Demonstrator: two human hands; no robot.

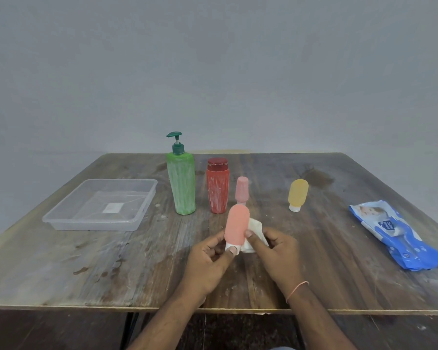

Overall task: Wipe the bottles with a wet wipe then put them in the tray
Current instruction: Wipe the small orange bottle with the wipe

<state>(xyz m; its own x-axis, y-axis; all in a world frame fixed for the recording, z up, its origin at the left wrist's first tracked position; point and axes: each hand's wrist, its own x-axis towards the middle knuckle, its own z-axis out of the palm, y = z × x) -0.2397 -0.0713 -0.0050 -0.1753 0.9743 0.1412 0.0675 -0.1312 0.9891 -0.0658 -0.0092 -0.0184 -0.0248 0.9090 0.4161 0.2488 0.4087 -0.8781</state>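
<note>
A bare, plain room is shown, more like a simple test or work space than a furnished home. This is suggested by a worn, stained wooden table [111, 261] set against an unadorned grey wall [213, 72], with no furnishings seen around it.

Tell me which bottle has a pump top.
The green bottle, tallest and farthest left, beside the tray. The red, pink, yellow and held orange bottles have none.
</note>
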